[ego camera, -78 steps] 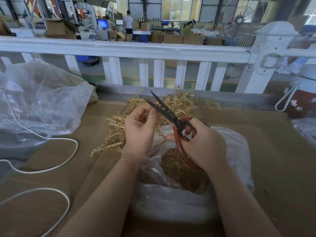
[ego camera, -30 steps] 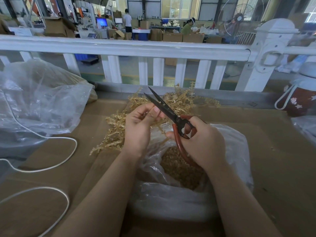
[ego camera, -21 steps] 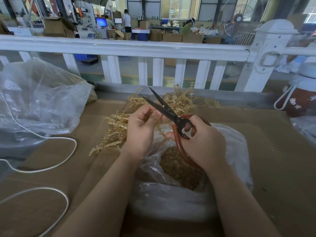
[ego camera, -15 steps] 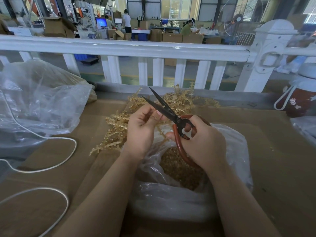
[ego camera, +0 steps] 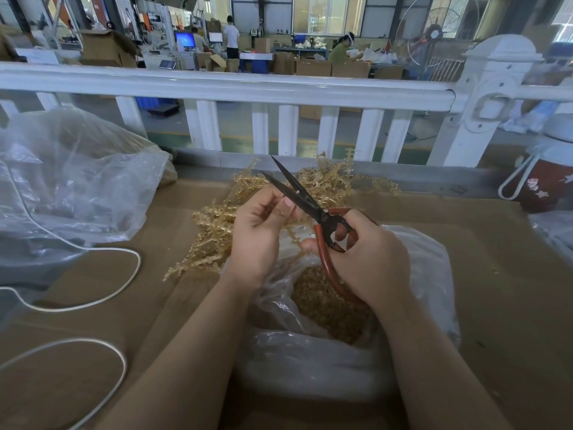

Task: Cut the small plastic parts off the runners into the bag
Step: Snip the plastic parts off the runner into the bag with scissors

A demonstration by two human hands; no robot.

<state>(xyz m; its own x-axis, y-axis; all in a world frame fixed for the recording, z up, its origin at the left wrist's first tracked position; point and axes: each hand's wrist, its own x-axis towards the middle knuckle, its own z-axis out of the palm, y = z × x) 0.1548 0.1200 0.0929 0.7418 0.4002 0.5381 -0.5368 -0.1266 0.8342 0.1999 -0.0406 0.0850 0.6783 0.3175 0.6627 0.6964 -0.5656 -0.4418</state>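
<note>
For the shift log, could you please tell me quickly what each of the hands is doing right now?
Left hand: pinching a runner near the blades.
Right hand: gripping the scissors, blades open.

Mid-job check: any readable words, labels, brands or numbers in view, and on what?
None can be read.
Scissors: no marking visible on blades or red handles.
Clear bag: unprinted.
Red flask: star and flower shapes only, no words.
Blue monitor in the background: too small and blurred to read.
Cardboard boxes: any print is too blurred to read.
</note>
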